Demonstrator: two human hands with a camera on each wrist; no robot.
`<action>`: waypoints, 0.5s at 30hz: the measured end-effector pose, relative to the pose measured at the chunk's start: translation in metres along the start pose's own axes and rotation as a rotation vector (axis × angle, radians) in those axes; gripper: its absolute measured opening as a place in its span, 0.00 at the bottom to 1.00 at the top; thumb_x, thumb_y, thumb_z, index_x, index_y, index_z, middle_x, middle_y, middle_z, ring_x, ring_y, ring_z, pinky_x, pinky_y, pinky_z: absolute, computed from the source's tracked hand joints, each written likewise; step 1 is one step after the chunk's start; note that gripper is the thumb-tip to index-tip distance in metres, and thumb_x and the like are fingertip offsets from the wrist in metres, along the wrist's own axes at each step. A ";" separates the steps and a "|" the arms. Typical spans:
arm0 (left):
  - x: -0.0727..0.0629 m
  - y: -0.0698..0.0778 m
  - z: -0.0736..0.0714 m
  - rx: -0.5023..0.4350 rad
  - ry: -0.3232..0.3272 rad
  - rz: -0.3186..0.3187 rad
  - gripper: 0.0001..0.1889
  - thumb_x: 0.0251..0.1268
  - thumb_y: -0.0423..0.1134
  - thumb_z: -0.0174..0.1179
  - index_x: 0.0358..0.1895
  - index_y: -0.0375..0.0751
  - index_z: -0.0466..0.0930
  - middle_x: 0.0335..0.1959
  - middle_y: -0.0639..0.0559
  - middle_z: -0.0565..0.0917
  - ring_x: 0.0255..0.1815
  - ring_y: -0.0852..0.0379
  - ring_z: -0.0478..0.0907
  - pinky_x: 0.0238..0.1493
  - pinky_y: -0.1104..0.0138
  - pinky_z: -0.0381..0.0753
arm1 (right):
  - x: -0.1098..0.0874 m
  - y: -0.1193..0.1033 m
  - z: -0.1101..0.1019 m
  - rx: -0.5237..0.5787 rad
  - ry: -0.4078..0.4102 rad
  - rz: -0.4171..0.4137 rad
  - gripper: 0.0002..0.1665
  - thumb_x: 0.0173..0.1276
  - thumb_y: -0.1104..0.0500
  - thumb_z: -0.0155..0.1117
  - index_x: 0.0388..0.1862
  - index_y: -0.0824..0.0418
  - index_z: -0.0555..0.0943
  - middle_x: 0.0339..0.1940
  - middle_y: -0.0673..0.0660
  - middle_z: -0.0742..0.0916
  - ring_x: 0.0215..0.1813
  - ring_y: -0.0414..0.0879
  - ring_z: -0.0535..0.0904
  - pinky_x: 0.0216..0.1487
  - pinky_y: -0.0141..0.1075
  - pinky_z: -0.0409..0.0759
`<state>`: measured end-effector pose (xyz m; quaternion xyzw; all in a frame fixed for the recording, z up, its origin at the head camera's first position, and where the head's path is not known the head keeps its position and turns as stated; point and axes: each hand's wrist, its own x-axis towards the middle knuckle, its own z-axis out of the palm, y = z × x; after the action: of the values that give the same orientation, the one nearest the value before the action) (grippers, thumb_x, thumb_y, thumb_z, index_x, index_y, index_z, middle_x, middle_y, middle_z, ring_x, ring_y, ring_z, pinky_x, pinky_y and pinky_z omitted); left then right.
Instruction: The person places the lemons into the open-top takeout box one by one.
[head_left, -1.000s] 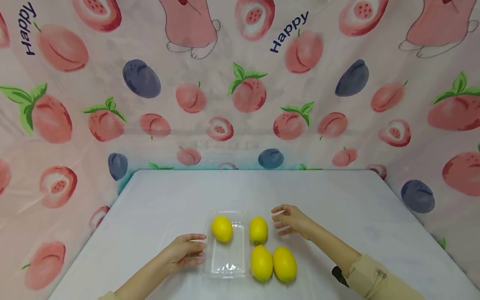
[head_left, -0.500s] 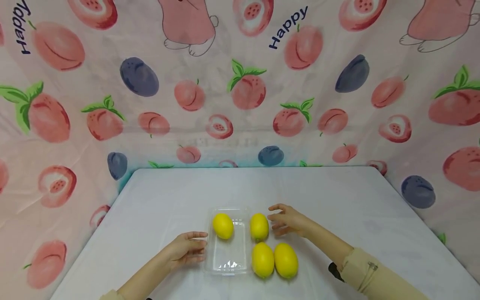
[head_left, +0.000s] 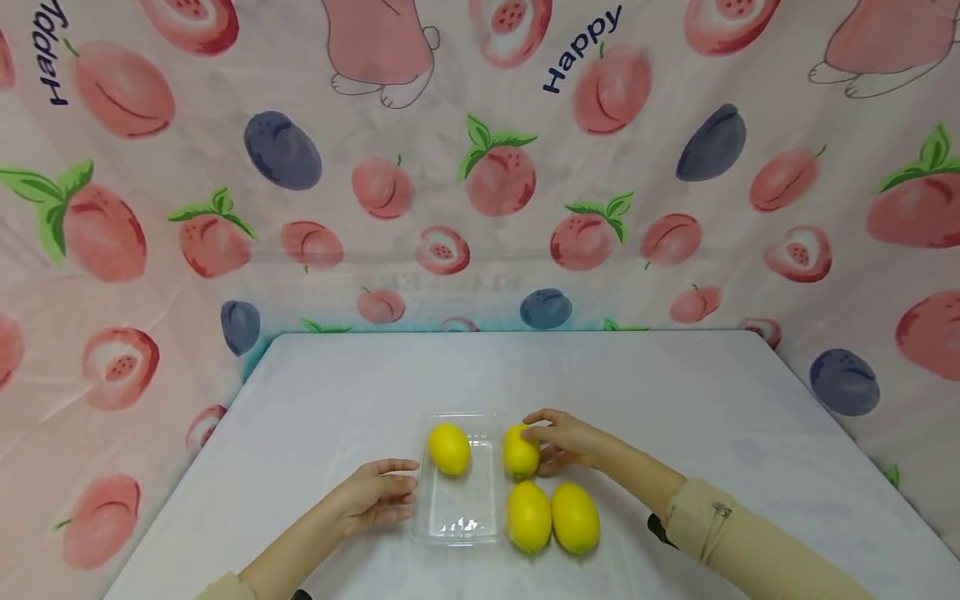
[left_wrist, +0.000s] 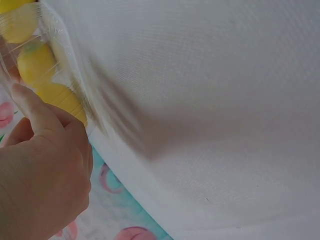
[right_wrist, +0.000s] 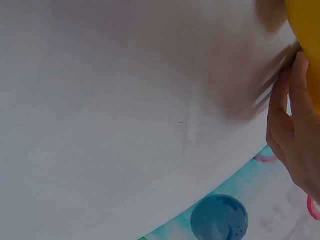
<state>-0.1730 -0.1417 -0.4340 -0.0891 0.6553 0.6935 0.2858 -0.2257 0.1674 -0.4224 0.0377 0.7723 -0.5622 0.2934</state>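
Note:
A clear plastic box (head_left: 459, 507) lies on the white table with one lemon (head_left: 449, 449) in its far part. My left hand (head_left: 378, 492) stays at the box's left side, fingers extended against or just beside its wall; in the left wrist view the hand (left_wrist: 50, 155) is near the see-through wall. Right of the box, my right hand (head_left: 573, 442) has reached a second lemon (head_left: 519, 454), its fingers lying over and beside the fruit. From the right wrist, that hand's fingers (right_wrist: 300, 85) look fairly straight along the yellow skin. Contact is partly hidden.
Two more lemons, one on the left (head_left: 528, 517) and one on the right (head_left: 576, 518), lie side by side nearer the front. A fruit-patterned cloth (head_left: 495, 250) hangs behind and around the white table (head_left: 360, 375).
My right hand has moved left, from beside the far lemon to over it. The left hand keeps its place by the box. The view shifts slightly.

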 end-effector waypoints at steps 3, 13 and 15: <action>0.000 0.000 0.000 0.001 -0.006 0.000 0.23 0.63 0.29 0.57 0.61 0.29 0.65 0.34 0.52 0.78 0.30 0.62 0.78 0.41 0.65 0.86 | 0.001 -0.001 0.002 -0.015 0.000 0.004 0.30 0.67 0.55 0.58 0.64 0.65 0.64 0.51 0.65 0.76 0.32 0.45 0.77 0.34 0.37 0.86; -0.002 0.001 0.000 0.009 -0.020 0.012 0.23 0.64 0.29 0.57 0.62 0.29 0.65 0.33 0.52 0.77 0.30 0.62 0.78 0.41 0.64 0.86 | 0.004 -0.005 0.006 -0.061 0.014 -0.002 0.28 0.65 0.57 0.60 0.61 0.67 0.67 0.43 0.61 0.76 0.29 0.45 0.75 0.33 0.37 0.86; -0.002 0.001 0.000 0.005 -0.020 0.009 0.23 0.64 0.29 0.57 0.61 0.29 0.65 0.32 0.53 0.77 0.30 0.62 0.78 0.41 0.64 0.86 | 0.004 -0.005 0.007 -0.061 0.020 -0.003 0.28 0.64 0.57 0.60 0.61 0.67 0.67 0.43 0.61 0.77 0.29 0.45 0.75 0.33 0.37 0.86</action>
<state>-0.1716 -0.1424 -0.4318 -0.0785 0.6546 0.6939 0.2896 -0.2280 0.1588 -0.4214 0.0332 0.7920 -0.5386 0.2857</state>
